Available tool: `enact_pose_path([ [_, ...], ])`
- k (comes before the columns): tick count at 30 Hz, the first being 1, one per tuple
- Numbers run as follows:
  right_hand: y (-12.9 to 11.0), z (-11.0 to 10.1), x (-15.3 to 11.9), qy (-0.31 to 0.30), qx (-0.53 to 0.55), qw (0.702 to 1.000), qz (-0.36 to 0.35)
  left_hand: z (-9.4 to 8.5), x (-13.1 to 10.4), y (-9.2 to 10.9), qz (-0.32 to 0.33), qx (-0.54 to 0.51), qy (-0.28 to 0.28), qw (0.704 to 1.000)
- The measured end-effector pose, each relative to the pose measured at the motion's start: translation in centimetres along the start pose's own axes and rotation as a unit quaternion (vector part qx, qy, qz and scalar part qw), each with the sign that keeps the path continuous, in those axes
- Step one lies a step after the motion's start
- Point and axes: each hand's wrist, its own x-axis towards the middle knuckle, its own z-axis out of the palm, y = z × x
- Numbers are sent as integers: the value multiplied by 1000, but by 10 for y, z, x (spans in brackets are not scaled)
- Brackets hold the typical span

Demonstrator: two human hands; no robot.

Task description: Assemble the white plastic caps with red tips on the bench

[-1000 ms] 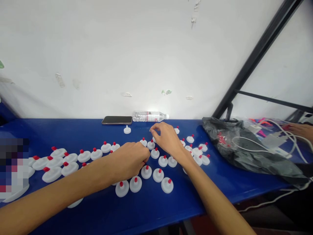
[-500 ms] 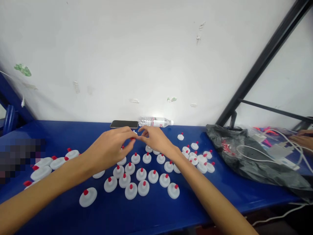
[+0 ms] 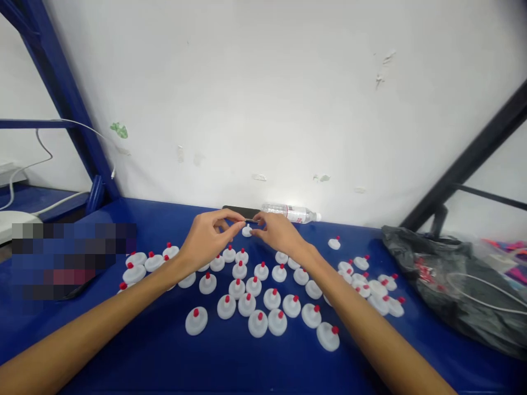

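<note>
My left hand [image 3: 216,233] is closed in a pinch at the back middle of the blue table [image 3: 156,351], on something thin that I cannot make out. My right hand [image 3: 278,233] faces it, fingers bent together near the same thin thing. Between the hands sits a white disc without a red tip [image 3: 247,231], close to my right fingertips. Several white discs with red tips, such as one at the front [image 3: 258,323], stand on the table before and beside my hands.
A dark phone [image 3: 242,212] and a clear bottle [image 3: 292,213] lie against the wall. A black plastic bag [image 3: 448,296] with small red pieces and a white cable is at the right. Blue posts [image 3: 69,93] rise at the left.
The view has turned left, so the table's things appear further right. A white disc without a red tip now shows between my hands, whose fingertips are slightly further apart.
</note>
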Motion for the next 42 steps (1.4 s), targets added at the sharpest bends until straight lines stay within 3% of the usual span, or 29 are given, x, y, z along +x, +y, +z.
enact_pose_path([
  [5,-6,14,15,-33,-7,999,2,-9,4,1,-16,-22,28,999],
  [9,-11,16,16,-24,-3,1000,-16,-10,5,-3,-20,-35,21,999],
  [18,-23,-21,-43,62,61,995,-58,-2,-5,1,-32,-89,-1,996],
  [23,-24,-16,-65,138,98,984,-51,5,-12,7,-40,-130,-34,990],
  [29,-23,-2,-70,129,59,986,-86,14,-20,5,-52,-144,-64,986],
  [42,-23,-6,-75,100,110,982,-120,18,-26,3,-62,-155,-80,983],
])
